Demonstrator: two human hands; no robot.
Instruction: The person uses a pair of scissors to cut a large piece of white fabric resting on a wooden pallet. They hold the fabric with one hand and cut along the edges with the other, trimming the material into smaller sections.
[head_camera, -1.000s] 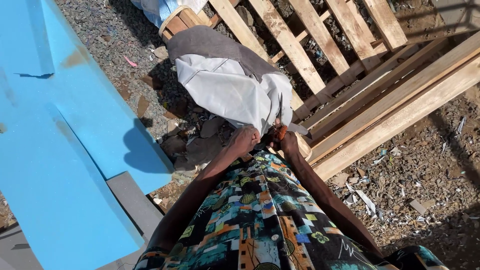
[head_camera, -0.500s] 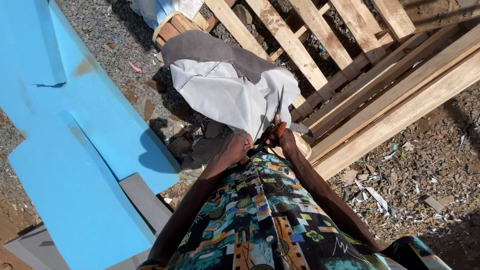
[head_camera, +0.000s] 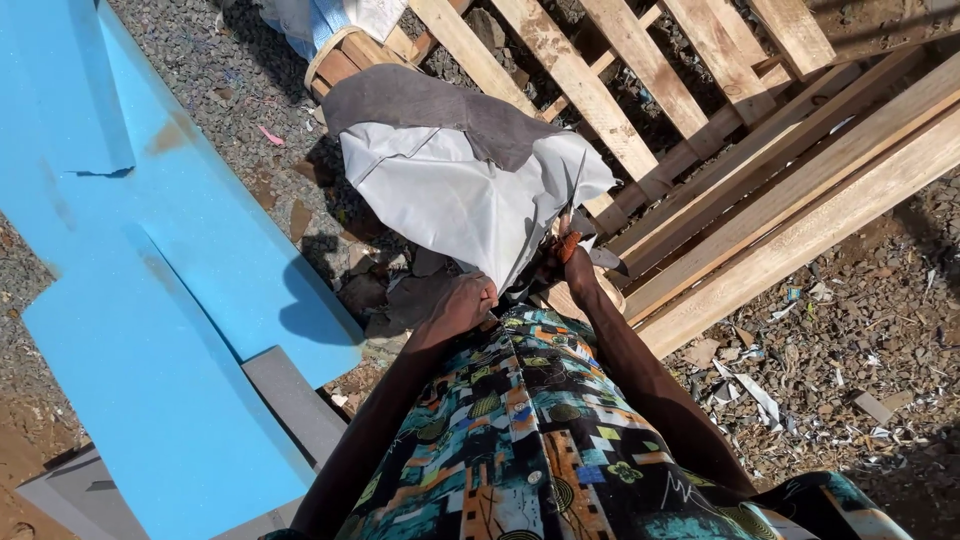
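Scissors (head_camera: 572, 225) with orange handles, gripped in right hand (head_camera: 566, 262), cut grey sheet (head_camera: 450, 190); left hand (head_camera: 462, 302), at seven o'clock, seemingly pinches its edge.

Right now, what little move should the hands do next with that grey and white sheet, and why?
Probably close the orange-handled scissors a little further along the cut: the right hand has the blades in the grey and white sheet, and the left hand grips its lower edge.

I note grey-and-white sheet (head_camera: 450, 190), bright blue foam board (head_camera: 130, 300) left, pale wooden pallet (head_camera: 720, 130), multicoloured patterned shirt (head_camera: 530, 440).
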